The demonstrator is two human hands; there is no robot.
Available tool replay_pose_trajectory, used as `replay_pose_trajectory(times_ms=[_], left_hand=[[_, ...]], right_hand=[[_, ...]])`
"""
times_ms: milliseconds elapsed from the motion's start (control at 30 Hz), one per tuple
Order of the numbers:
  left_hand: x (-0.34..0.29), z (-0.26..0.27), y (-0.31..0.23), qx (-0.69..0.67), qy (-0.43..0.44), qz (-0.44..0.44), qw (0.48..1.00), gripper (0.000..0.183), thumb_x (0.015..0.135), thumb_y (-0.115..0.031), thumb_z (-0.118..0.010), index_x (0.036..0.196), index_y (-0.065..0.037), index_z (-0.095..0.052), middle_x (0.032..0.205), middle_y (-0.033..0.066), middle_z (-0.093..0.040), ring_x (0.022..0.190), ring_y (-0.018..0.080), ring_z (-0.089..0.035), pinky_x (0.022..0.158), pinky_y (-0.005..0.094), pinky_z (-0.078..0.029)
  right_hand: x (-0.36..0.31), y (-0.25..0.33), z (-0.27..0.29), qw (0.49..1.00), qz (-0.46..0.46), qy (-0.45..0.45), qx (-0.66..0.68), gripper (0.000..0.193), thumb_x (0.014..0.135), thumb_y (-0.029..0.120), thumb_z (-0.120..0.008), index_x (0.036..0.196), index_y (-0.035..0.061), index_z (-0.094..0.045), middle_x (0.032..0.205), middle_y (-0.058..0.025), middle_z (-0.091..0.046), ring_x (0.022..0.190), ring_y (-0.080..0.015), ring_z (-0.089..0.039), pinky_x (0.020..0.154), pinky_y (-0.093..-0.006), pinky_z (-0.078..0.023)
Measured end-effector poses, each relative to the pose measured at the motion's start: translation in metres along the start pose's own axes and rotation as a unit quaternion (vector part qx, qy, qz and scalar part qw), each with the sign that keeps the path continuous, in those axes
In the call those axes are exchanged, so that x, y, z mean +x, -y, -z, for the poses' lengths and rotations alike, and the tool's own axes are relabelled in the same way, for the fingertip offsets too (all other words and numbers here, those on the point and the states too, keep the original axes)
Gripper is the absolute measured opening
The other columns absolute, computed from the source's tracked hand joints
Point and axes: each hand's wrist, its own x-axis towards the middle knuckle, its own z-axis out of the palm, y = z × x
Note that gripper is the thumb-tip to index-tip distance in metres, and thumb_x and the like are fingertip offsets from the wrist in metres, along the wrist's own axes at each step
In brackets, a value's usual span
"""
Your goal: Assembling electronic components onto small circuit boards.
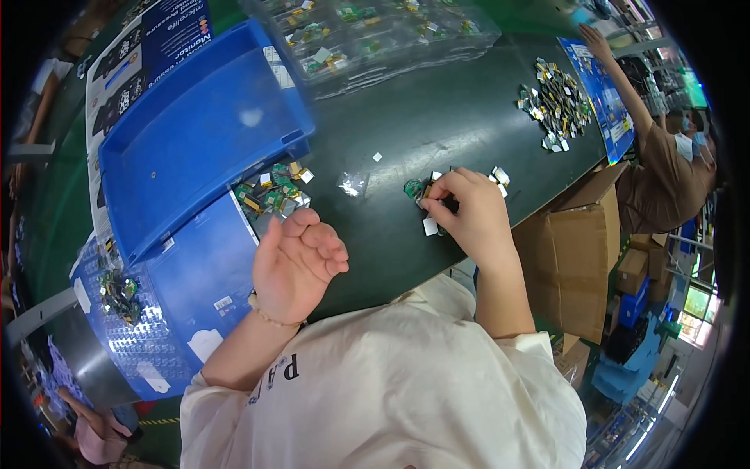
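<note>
Right hand: fingers drawn together at a small green board; whether they grip it, I cannot tell.
Small green board: on the desk, about nine o'clock of the right hand.
Left hand: palm up, fingers loosely curled and released.
Near pile: boards at eleven o'clock of the left hand, beside the blue tray.
Handling: probably best pinched by the edges and lifted straight up, clear of the white square at eight o'clock.
</note>
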Motion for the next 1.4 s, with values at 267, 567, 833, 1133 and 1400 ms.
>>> replay_pose_trajectory(times_ms=[267,567,833,1133,1400], left_hand=[[-0.001,0.002,0.002,0.012,-0.006,0.002,1.000,0.043,0.097,-0.039,-0.030,0.111,-0.006,-0.054,0.095,0.0160,-0.062,0.088,0.0288,-0.061,0.076,0.0390,-0.050],[-0.003,-0.012,0.009,0.284,-0.105,0.089,0.949,0.021,0.095,-0.016,-0.045,0.105,-0.002,-0.056,0.088,0.0101,-0.064,0.083,0.0192,-0.063,0.076,0.0315,-0.052],[-0.007,-0.022,0.011,0.426,-0.032,0.101,0.898,0.035,0.098,-0.021,-0.041,0.124,0.001,-0.049,0.108,0.0113,-0.063,0.101,0.0181,-0.061,0.086,0.0293,-0.048],[-0.009,-0.008,0.009,0.266,-0.124,-0.004,0.956,0.029,0.097,-0.022,-0.044,0.117,-0.004,-0.053,0.111,0.0130,-0.061,0.100,0.0234,-0.060,0.089,0.0359,-0.048],[-0.004,-0.006,0.010,0.215,-0.108,-0.051,0.969,0.022,0.093,-0.008,-0.048,0.114,-0.007,-0.057,0.123,0.0079,-0.055,0.106,0.0188,-0.057,0.092,0.0349,-0.047]], right_hand=[[-0.001,0.001,-0.003,0.999,0.004,-0.045,-0.020,0.022,0.064,0.010,-0.076,0.077,0.0037,-0.060,0.069,-0.0075,-0.057,0.063,-0.0250,-0.056,0.059,-0.0334,-0.045],[0.009,0.019,-0.003,0.965,-0.080,-0.051,0.246,0.014,0.072,0.001,-0.072,0.075,0.0023,-0.058,0.077,-0.0031,-0.064,0.067,-0.0108,-0.057,0.059,-0.0246,-0.044],[0.016,0.066,-0.018,0.946,0.185,-0.071,0.256,0.018,0.065,0.005,-0.074,0.070,0.0080,-0.057,0.083,-0.0053,-0.069,0.068,-0.0201,-0.063,0.062,-0.0292,-0.047],[0.015,0.072,-0.034,0.933,0.285,-0.187,0.120,0.023,0.059,0.009,-0.077,0.068,0.0125,-0.057,0.083,0.0032,-0.066,0.069,-0.0186,-0.052,0.061,-0.0290,-0.043],[0.018,0.074,-0.040,0.928,0.301,-0.174,0.135,0.024,0.057,0.007,-0.075,0.076,0.0119,-0.062,0.086,0.0019,-0.065,0.072,-0.0193,-0.052,0.063,-0.0295,-0.043]])
